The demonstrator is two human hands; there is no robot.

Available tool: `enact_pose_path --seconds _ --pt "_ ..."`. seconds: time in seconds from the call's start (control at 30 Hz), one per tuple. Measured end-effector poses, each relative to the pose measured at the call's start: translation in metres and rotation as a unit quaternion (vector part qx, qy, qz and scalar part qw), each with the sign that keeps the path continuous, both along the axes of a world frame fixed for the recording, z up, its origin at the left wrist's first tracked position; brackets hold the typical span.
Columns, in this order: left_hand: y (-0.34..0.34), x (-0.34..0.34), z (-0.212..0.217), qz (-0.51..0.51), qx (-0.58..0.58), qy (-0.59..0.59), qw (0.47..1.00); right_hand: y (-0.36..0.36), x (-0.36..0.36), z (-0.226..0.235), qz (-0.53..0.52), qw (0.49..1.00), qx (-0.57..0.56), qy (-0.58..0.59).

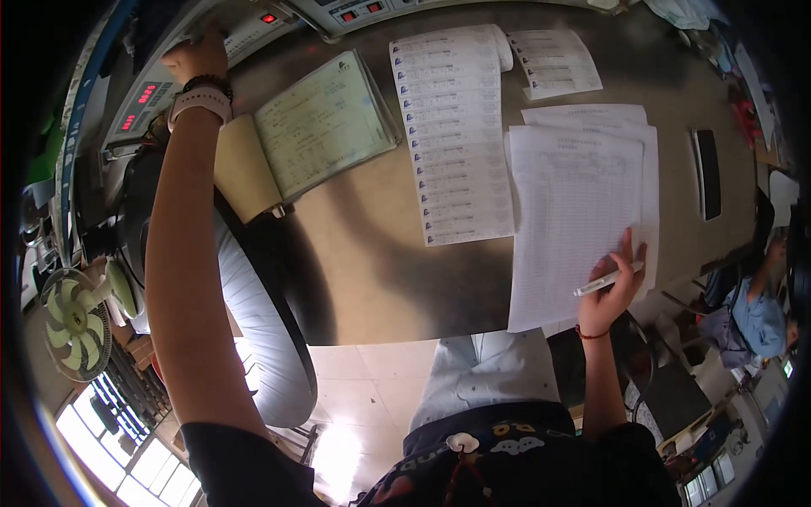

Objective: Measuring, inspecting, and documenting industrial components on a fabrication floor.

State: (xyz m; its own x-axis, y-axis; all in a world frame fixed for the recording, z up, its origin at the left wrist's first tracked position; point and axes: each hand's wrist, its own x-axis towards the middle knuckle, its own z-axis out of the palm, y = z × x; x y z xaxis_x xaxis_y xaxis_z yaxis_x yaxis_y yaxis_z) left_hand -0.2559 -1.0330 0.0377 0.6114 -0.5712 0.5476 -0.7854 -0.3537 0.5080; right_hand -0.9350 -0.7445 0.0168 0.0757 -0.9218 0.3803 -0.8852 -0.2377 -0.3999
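Observation:
My left arm stretches to the far left, where my left hand is at a grey instrument with red digit displays and a lit red switch. The fingers of that hand are mostly lost in shadow, so their grip does not show. On the right, my right hand rests on printed table sheets and has a white pen held across its fingers. A long strip of labels lies left of these sheets. Farther left is an open notepad with handwritten greenish pages and its tan cover folded out.
A shorter label sheet lies at the back. Toward the table's right edge is a black phone. Another device with red switches stands behind. A fan is at left; a person in blue is at far right.

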Motion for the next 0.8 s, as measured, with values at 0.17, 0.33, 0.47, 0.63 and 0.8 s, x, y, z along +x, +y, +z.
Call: enact_pose_path --seconds 0.17,0.33,0.47,0.63,0.8 --pt "0.01 0.055 -0.011 -0.027 0.353 -0.439 0.826 0.004 0.011 -0.006 0.011 0.998 0.025 -0.056" --pt "0.019 0.028 -0.023 -0.026 0.1 -0.05 0.993 0.009 0.012 -0.005 0.055 0.996 0.019 -0.061" --pt "0.037 -0.101 0.022 -0.05 -0.056 0.108 0.991 0.011 -0.004 0.003 0.005 0.999 0.029 -0.025" --pt "0.063 -0.076 0.039 -0.08 0.013 0.064 0.995 0.012 0.0 -0.007 0.003 0.997 0.047 -0.063" --pt "0.069 -0.086 0.043 -0.064 0.062 0.021 0.996 0.017 -0.001 -0.012 -0.008 0.995 0.058 -0.084"
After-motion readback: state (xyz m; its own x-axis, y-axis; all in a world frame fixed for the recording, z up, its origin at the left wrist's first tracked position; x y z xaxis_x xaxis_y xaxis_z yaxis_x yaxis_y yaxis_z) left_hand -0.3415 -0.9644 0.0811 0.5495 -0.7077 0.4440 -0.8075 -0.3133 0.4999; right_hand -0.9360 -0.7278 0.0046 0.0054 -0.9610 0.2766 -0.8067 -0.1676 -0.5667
